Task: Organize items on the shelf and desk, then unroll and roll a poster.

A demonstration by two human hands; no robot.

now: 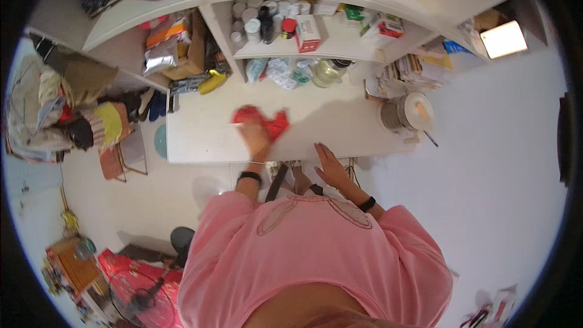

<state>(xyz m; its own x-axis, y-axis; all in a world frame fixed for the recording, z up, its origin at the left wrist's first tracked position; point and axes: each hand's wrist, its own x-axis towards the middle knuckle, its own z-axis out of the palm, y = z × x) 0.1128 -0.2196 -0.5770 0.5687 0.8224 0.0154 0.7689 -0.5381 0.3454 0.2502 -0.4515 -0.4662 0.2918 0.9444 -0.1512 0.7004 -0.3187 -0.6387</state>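
Observation:
My left hand (255,136) is on a bunched red cloth (274,125) and holds it against the white desk top (205,139). The hand and cloth are blurred, and the palm covers part of the fabric. At the desk's front edge is my right hand (332,169), holding nothing. Its fingers extend over the edge, with the thumb apart from them. Both wrists wear dark bands.
Shelves behind the desk hold white bottles (253,31), a red-and-white box (308,34) and a jar of pale liquid (326,74). Stacked papers (405,73) and a lidded container (403,114) stand at the right. A folding chair (116,157) is at the left.

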